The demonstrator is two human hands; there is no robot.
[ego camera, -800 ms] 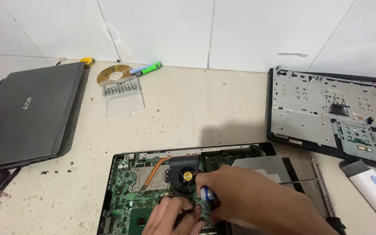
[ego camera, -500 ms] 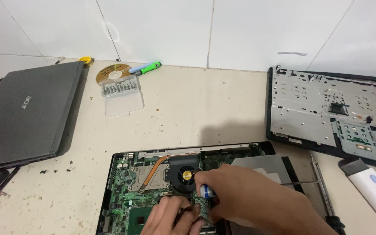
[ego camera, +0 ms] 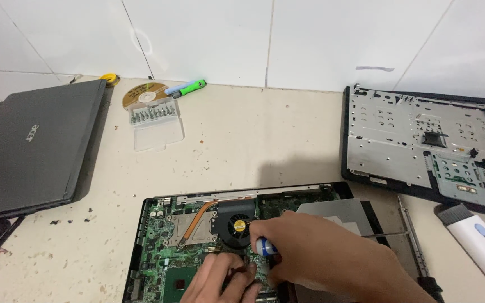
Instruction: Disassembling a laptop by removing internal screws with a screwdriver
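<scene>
Broadly laid out on a pale, crumb-strewn worktop [ego camera: 265, 140] against a white tiled wall. At far left, a closed dark grey laptop [ego camera: 32, 146]; at far right, a removed grey metal laptop chassis panel [ego camera: 428, 148], underside up. Near centre, an opened laptop base [ego camera: 209, 235] with green circuit board exposed, a copper heat pipe [ego camera: 197, 216] curving toward a round black cooling fan [ego camera: 236, 225], and a silver optical drive [ego camera: 346, 216] just to its right. At near right, a white brush-like tool with a dark head [ego camera: 478, 241]. Toward the far wall, a clear plastic case of screwdriver bits [ego camera: 155, 120], a gold disc [ego camera: 144, 92] touching its far edge, and a green-and-blue pen-shaped tool [ego camera: 189, 87] beside that. Over the board, right hand [ego camera: 315, 252] closed around a small blue-handled screwdriver [ego camera: 266, 247], tip pointing down just near of the fan. Left hand [ego camera: 220, 280] resting on the board beside it, fingers curled and pressed down; anything pinched beneath them cannot be made out.
</scene>
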